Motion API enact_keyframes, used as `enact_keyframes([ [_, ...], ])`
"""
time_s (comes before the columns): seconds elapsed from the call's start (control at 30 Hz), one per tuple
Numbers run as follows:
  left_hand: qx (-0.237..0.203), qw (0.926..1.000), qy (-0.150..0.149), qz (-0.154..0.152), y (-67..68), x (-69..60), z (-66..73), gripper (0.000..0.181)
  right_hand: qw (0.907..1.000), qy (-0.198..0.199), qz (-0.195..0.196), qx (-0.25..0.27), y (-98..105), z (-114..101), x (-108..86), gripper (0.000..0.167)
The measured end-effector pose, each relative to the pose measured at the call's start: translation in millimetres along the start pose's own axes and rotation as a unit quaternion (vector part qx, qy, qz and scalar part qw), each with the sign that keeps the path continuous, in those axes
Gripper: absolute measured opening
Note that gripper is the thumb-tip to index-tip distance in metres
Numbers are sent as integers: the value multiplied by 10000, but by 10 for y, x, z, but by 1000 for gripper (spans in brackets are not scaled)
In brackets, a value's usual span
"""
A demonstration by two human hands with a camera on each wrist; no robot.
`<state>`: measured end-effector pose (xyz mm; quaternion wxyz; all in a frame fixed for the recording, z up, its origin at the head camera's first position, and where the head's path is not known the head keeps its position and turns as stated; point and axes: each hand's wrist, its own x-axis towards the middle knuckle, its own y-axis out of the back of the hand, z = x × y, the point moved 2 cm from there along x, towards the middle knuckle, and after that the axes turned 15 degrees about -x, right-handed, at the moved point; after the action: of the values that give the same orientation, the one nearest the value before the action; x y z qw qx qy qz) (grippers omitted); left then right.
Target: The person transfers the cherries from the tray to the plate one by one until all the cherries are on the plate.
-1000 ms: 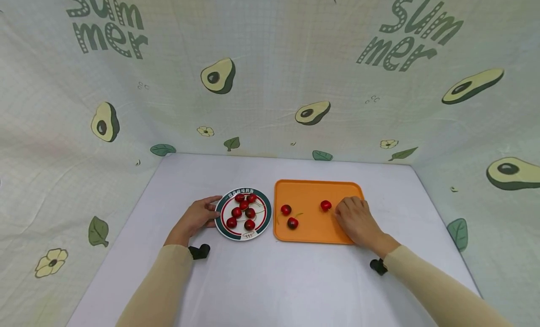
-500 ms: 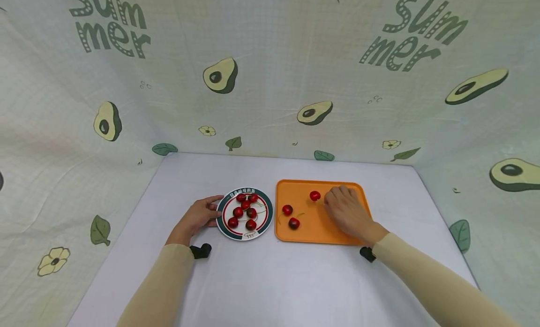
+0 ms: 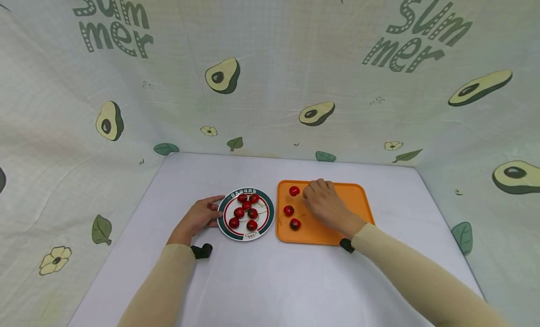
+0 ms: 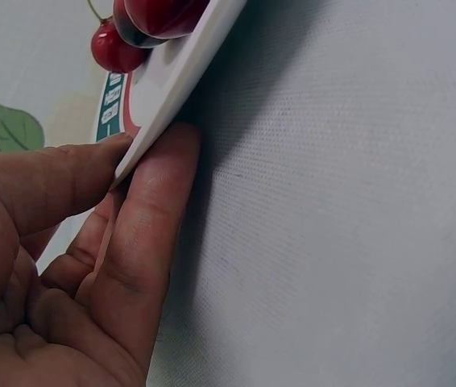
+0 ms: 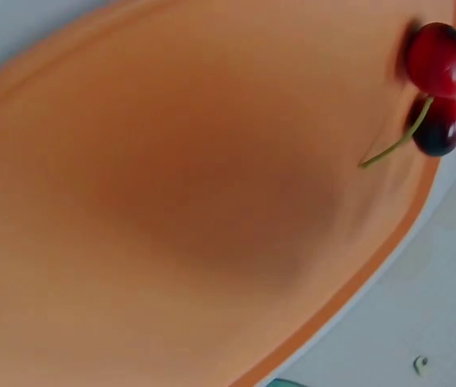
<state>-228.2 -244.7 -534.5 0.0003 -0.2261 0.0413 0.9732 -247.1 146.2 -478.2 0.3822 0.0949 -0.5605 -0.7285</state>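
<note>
My left hand [image 3: 200, 216] pinches the left rim of a round plate [image 3: 223, 226] with a green and red border. In the left wrist view the thumb lies on top of the plate [image 4: 181, 85] and fingers are beneath it. Several red cherries [image 3: 239, 213] lie on the plate. Over the orange tray [image 3: 329, 236], my right hand [image 3: 326, 202] has a cherry [image 3: 294, 191] just ahead of its fingertips, apparently held by the stem; the pinch itself is hidden. Two more cherries [image 3: 288, 210] lie on the tray's left side, one with a green stem [image 5: 397, 147].
The plate and tray stand side by side on a white-covered table [image 3: 261, 285], a narrow gap between them. A hanging cloth [image 3: 270, 73] printed with avocados and leaves encloses the back and sides.
My right hand has moved left across the tray, and the cherry ahead of its fingers has travelled with it to the tray's far left. The left hand stays at the plate.
</note>
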Motion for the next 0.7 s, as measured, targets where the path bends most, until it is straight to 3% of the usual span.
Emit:
enact_keyframes([
  [0.3,-7,10000,-10,-27,8,5,-1,63,9990,400,4,-193,78,-321,319,21],
  [0.7,18,10000,2,-26,0,-7,3,61,9952,973,61,-10,55,-818,708,23],
])
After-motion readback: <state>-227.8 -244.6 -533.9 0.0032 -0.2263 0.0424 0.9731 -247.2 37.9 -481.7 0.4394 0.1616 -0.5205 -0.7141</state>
